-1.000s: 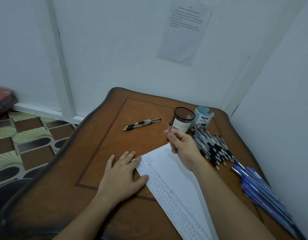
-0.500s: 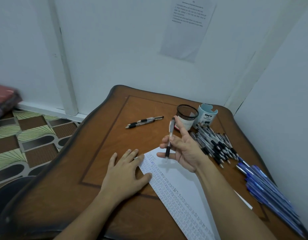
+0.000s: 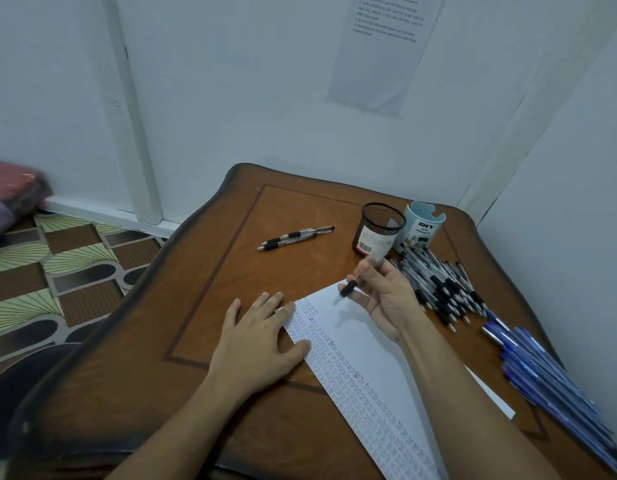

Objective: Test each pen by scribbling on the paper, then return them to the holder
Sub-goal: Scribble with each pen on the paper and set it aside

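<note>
The right hand (image 3: 386, 301) pinches a pen (image 3: 348, 288), its tip pointing down over the paper (image 3: 369, 355). The left hand (image 3: 258, 337) lies flat, fingers straight, pressing the paper's edge. The mesh holder (image 3: 381, 232) stands beyond, beside a pile of pens (image 3: 438, 285).

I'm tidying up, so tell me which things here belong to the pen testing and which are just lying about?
Job: pen in right hand, paper, mesh holder, black pen pile, blue pens, two loose pens.
Lying about: wall notice, cloth bundle on floor.

Printed sheet (image 3: 383, 53) on wall (image 3: 231, 81); patterned floor (image 3: 57, 271); blurred reddish bundle (image 3: 12, 192) far left
</note>
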